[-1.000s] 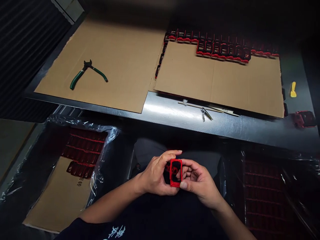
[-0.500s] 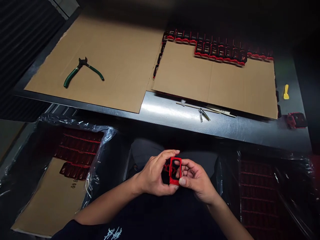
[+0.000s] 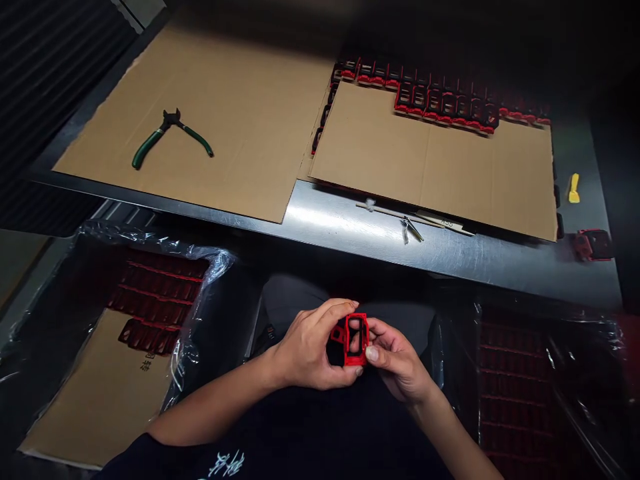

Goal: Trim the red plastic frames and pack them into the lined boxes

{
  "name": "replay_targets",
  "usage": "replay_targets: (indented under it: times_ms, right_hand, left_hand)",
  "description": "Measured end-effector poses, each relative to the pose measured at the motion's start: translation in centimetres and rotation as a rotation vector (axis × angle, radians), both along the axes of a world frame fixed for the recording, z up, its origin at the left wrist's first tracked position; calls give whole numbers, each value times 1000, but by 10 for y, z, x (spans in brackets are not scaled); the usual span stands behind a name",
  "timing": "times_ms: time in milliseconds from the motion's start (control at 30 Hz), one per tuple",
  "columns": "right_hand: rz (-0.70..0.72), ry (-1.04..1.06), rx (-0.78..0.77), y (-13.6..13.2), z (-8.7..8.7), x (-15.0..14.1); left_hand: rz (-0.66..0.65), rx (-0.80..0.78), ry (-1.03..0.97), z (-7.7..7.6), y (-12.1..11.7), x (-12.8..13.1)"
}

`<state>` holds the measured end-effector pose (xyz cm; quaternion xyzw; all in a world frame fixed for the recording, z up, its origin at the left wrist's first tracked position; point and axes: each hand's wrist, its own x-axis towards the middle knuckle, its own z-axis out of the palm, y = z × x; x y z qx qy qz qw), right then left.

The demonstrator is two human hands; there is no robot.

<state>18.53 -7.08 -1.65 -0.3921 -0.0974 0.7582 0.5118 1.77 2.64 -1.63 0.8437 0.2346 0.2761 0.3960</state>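
Note:
A small red plastic frame (image 3: 353, 339) with a rectangular opening is held low in front of me, below the table edge. My left hand (image 3: 310, 350) wraps its left side, thumb under and index finger over the top. My right hand (image 3: 397, 363) pinches its right edge with thumb and fingers. Both hands are closed on the part.
Green-handled cutters (image 3: 167, 137) lie on a cardboard sheet (image 3: 225, 120) at the left of the steel table (image 3: 350, 233). Rows of red frames (image 3: 440, 103) sit on a second sheet. Tweezers (image 3: 413, 229), a yellow tool (image 3: 574, 188), a loose red part (image 3: 593, 245). Plastic-lined boxes of red parts (image 3: 160, 293) flank me.
The red frame has been turned in my hands, now tilted so its side shows. My hands stay in the same place below the table edge.

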Motion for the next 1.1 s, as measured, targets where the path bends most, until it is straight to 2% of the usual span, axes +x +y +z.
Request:
replay_targets:
  times_ms: [333,567,833,1100]
  right_hand:
    - [-21,-32,34,-3,-5,0]
    - [-25,-41,54,-4,-6,2]
    - [-56,106,-57,-5,-12,0]
    - [-99,166,-44,-4,-12,-4]
  left_hand:
    - [-8,62,14,-5,-1,-1]
    - [-32,-3,35,-4,0,-1]
    - [-69,-131,50,-12,0,-3]
    - [-95,-185,57,-15,2,-2]
